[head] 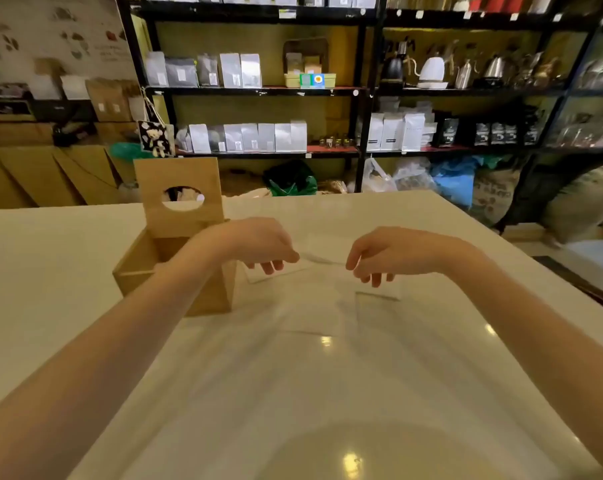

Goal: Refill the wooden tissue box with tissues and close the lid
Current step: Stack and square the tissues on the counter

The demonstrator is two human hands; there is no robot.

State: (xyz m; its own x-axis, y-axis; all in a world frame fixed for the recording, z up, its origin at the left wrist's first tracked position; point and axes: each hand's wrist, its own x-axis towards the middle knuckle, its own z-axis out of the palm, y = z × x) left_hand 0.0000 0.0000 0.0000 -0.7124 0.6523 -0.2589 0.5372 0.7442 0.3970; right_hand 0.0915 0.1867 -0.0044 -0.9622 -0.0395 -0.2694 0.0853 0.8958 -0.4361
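White tissue (322, 259) pinched between both grips, wooden tissue box (175, 268) just left.

Indoor light warm, moderately bright, from overhead. Bright specular spots on glossy white surface (327, 393), near centre and bottom. Shadows soft, faint. Wide-angle distortion bends shelves (258, 90) and surface edges outward. Whole frame slightly soft; tissues (310, 306) smeared, low contrast against surface. Right edge dimmer, blurred.
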